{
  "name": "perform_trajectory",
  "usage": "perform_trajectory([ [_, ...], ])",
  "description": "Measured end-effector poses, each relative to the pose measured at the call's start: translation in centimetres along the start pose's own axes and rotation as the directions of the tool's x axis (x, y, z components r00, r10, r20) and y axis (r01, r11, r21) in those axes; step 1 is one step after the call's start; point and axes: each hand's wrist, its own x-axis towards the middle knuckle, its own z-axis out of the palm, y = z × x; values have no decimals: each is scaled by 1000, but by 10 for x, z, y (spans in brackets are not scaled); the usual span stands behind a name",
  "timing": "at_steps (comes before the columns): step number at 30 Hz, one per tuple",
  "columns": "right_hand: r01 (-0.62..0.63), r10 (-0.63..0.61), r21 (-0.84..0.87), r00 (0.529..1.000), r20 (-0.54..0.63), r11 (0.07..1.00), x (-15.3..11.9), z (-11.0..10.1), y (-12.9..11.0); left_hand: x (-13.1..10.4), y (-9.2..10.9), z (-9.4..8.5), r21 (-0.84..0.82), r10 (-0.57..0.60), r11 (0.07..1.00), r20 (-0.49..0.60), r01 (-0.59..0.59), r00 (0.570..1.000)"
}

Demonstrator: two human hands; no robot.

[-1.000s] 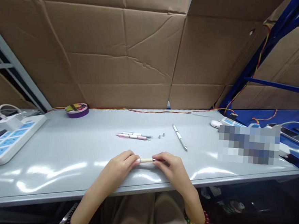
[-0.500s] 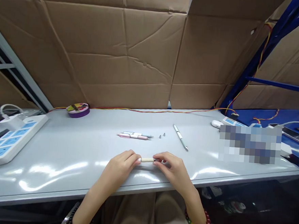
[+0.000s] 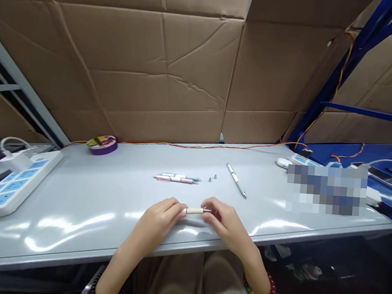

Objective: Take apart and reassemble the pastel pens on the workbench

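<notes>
My left hand (image 3: pixel 161 218) is closed on the white end of a cream pen (image 3: pixel 194 211), which lies level above the table's front part. At the pen's metal tip, my right hand (image 3: pixel 226 221) has its thumb and forefinger around the tip, the fingers slightly parted. Beyond my hands lie a pink pen (image 3: pixel 176 179) and a light blue pen (image 3: pixel 174 175), side by side. Two small grey cone-shaped pieces, one nearer (image 3: pixel 210 180) and one farther (image 3: pixel 215 176), stand right of them. A green and white pen (image 3: pixel 236 180) lies slanted farther right.
A purple round tape roll (image 3: pixel 102 145) sits at the back left. White power strips with blue sockets lie at the left (image 3: pixel 15 186) and back right (image 3: pixel 304 160). Thin red and yellow wires run along the back edge. A pixelated patch covers something at the right.
My right thumb and forefinger have loosened and parted a little at the pen's tip, showing more of the metal. The pen and my left hand have shifted slightly right.
</notes>
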Motion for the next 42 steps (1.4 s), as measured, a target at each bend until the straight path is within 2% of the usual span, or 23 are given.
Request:
perform_trajectory([
  [3,5,2,161,999,-40,987,-2,-1,0,1,2,-2,-32,-40,999,26,41,999],
  [7,-3,26,228,995,-95,974,-3,-1,3,0,2,-2,-52,-31,998,10,32,999],
  [12,-21,37,152,994,-101,988,-2,0,4,-1,-1,0,-25,4,1000,-3,-4,1000],
  [15,38,-33,76,998,-62,996,0,1,2,-1,0,-1,-48,18,999,-40,-20,999],
  [18,100,-98,96,995,-23,990,-1,2,1,-1,1,-2,-63,36,997,-17,-37,999],
  [24,32,-27,213,999,-24,977,-5,-1,1,1,1,-1,-2,2,1000,-34,-2,999],
  [27,14,-2,215,998,-57,976,-5,-2,2,0,0,1,13,31,999,-42,-30,999],
  [32,-55,66,160,996,-61,986,-3,0,1,-1,-3,2,86,115,991,-137,-104,984],
  [37,-23,31,149,998,-51,989,-3,-2,-2,-1,-3,1,106,165,983,-197,-147,966],
  [39,-14,29,224,998,-61,975,-4,-3,-1,-1,-2,0,81,146,988,-205,-132,968],
  [42,-16,50,358,995,-86,933,-5,-4,3,-3,-1,-3,-6,34,999,-186,-36,982],
])
